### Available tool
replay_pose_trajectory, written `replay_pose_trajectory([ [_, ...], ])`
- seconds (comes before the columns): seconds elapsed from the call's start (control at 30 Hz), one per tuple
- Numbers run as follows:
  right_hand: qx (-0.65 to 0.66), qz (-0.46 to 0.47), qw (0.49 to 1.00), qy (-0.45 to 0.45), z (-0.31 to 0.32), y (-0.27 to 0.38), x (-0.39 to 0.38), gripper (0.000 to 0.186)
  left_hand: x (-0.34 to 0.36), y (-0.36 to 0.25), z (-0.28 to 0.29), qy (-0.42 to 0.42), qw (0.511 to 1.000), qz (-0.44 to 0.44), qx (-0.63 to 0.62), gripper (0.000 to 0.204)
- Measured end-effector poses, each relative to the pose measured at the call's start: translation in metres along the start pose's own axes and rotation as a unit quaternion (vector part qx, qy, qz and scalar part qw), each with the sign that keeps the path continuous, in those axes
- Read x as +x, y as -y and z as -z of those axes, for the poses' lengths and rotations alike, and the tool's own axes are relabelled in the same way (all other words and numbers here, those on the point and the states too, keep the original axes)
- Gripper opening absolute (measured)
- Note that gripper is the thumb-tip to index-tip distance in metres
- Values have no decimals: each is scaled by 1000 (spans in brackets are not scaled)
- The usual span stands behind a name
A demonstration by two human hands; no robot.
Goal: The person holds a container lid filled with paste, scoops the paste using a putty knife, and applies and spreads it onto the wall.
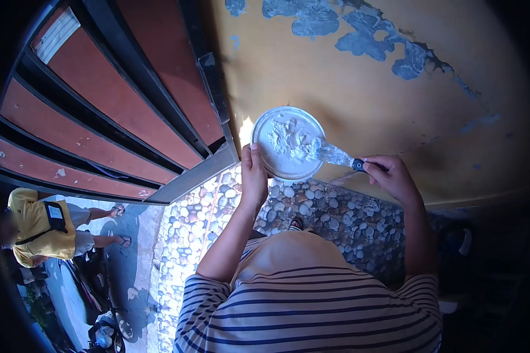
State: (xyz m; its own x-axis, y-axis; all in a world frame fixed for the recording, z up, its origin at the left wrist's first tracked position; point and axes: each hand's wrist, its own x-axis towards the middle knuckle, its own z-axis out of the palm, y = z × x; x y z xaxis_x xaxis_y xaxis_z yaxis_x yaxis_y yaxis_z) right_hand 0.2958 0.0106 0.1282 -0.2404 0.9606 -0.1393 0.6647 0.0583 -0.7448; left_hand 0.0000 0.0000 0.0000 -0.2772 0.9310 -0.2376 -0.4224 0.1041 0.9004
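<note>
My left hand (255, 179) grips the left rim of a round, shallow white lid (269, 163), its thumb over the edge and the other fingers hidden beneath. A lumpy heap of white paste (292, 139) lies on the lid's middle. My right hand (390, 176) is closed round the black handle of a putty knife (335, 155). The knife's flat metal blade, smeared with white, reaches over the lid's right rim and touches the paste.
Ahead stands a yellow wall (359, 100) with peeled grey patches (365, 38). A red slatted gate (112, 82) with dark bars is at the left. Pebbled flooring (330, 206) lies below. Further left, a person in a yellow shirt (47, 229) stands near a parked motorbike (82, 282).
</note>
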Motion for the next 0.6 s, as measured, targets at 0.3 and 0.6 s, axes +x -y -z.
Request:
replay_pose_trajectory([
  [0.3,123,-46,991,5,14,-7,0,25,1,16,-40,-6,999,-31,10,37],
  [0.6,123,-116,983,71,41,-31,-12,24,-5,37,-55,-6,1000,-12,-16,34],
])
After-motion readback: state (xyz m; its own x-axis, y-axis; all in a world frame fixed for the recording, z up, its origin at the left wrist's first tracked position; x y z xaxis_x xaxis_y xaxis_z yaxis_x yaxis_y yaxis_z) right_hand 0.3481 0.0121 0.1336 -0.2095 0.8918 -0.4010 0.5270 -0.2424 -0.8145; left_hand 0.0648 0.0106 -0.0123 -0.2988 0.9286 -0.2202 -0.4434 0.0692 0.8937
